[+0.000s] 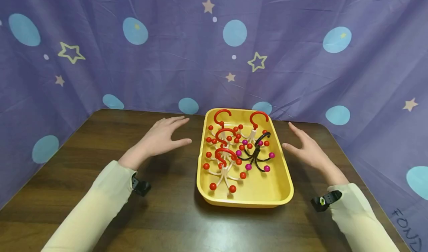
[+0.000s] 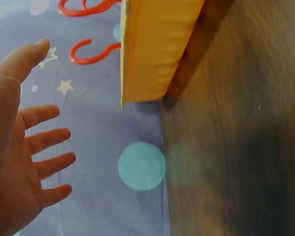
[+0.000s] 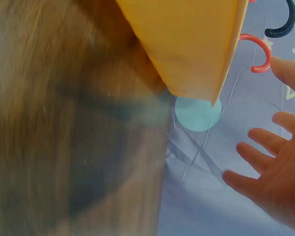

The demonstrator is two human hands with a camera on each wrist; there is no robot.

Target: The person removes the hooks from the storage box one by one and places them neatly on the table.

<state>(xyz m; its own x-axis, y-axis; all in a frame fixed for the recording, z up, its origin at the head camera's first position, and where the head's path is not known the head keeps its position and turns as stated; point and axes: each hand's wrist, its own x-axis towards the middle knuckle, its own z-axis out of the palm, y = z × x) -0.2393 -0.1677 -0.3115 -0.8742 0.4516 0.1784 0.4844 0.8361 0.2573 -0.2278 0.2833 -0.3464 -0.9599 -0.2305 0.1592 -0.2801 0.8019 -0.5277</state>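
Note:
A yellow tray (image 1: 257, 190) holds several small hook hangers, each with a hook on top and ball-tipped arms spread below. Most have red hooks, pale arms and red balls, like the front hanger (image 1: 224, 172). One black hanger (image 1: 256, 153) with magenta balls stands on the tray's right side. My left hand (image 1: 164, 135) is held off the tray's left side, fingers extended and holding nothing. On the opposite side my right hand (image 1: 309, 149) hovers apart from the tray, its fingers also extended. Both wrist views show bare palms and spread fingers near the tray's outer wall (image 2: 152, 49).
The tray rests on a dark wooden table (image 1: 160, 215), close to its back edge. Behind and beside the table hangs a purple curtain (image 1: 187, 58) with stars and blue ovals. A dark strap device (image 1: 141, 187) sits at the left wrist, another (image 1: 326, 200) at the right.

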